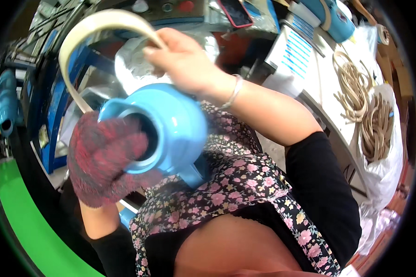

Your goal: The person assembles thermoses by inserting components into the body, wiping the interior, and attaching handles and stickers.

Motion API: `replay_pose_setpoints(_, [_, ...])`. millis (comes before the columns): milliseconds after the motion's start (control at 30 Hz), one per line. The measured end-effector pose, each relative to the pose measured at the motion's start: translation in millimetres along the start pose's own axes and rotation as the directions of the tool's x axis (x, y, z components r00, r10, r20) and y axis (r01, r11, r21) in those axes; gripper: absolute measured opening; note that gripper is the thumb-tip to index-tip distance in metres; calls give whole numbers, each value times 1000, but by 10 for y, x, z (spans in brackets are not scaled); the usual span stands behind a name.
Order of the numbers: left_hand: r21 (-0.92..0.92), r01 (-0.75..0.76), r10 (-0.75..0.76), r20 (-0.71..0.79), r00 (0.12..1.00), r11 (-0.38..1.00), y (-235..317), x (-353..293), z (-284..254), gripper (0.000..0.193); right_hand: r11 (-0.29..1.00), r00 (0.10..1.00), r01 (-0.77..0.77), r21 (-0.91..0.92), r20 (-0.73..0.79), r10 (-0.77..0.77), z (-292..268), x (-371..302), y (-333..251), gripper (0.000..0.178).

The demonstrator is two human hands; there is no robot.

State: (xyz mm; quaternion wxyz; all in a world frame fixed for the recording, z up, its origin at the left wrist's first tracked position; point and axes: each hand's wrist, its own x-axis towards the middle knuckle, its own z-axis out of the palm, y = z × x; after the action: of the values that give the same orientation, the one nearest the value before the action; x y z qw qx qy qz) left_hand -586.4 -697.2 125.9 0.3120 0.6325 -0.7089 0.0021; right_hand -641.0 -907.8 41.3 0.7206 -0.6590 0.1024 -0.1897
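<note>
A light blue plastic jug (pixel 184 123) with a spout is tilted in front of my chest, its round mouth facing left. My left hand (pixel 107 159), in a fuzzy red and grey glove and blurred by motion, grips the jug at its rim, with fingers over the mouth. Above the jug, my bare right hand (pixel 182 57) pinches one end of a cream strip (pixel 101 21). The strip arches up and over to the left, and its other end drops behind the glove, where its hold is hidden.
On the white table (pixel 326 87) at right lie bundles of cream strips (pixel 353 87) and another blue jug (pixel 339 25). A phone (pixel 236 12) rests at the back. A blue jug (pixel 5 101) lies at far left, above a green surface (pixel 27 217). Clear plastic wrap (pixel 141 60) sits behind my hands.
</note>
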Motion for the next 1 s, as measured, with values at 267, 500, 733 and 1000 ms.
replay_pose_setpoints(267, [-991, -84, -905, 60, 420, -105, -234, -580, 789, 55, 913, 947, -304, 272, 187, 260, -51, -355, -199, 46])
replay_pose_setpoints(500, [-982, -164, -882, 4, 471, -92, -231, -481, 839, 43, 857, 936, -349, 380, 194, 295, -217, -348, -18, 45])
replay_pose_setpoints(733, [-600, 341, -676, -516, 527, 724, -179, -271, 669, 28, 952, 982, 170, 253, 41, -186, -184, -386, -86, 50])
replay_pose_setpoints(1000, [-760, 327, -779, -353, 518, 562, -163, -102, 815, 28, 818, 865, 489, -303, 293, -408, -222, -961, -590, 110])
